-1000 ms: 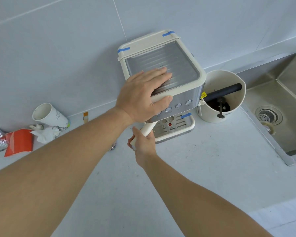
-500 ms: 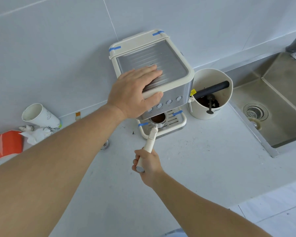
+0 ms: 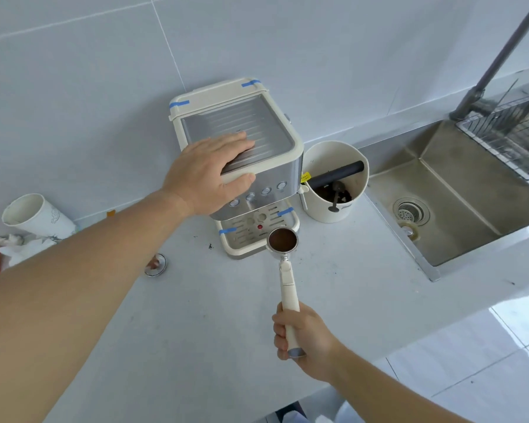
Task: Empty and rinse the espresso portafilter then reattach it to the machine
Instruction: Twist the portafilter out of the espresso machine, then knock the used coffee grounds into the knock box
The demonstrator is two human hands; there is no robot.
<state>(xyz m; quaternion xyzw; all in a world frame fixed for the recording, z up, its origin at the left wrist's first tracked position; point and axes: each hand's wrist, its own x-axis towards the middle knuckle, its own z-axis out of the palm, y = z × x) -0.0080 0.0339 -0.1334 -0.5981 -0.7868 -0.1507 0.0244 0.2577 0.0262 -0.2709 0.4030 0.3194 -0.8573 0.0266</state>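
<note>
Portafilter held off the espresso machine

Right hand grips its handle; left hand lies flat, fingers spread, atop the machine.

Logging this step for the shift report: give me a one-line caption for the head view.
Right hand holds the portafilter, full of spent grounds, clear of the espresso machine steadied by the left hand.

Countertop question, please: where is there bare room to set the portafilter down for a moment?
The counter is bare between the espresso machine and the sink, and in front of the right hand holding the portafilter. It is crowded at far left around the paper cup and the tissue.
</note>
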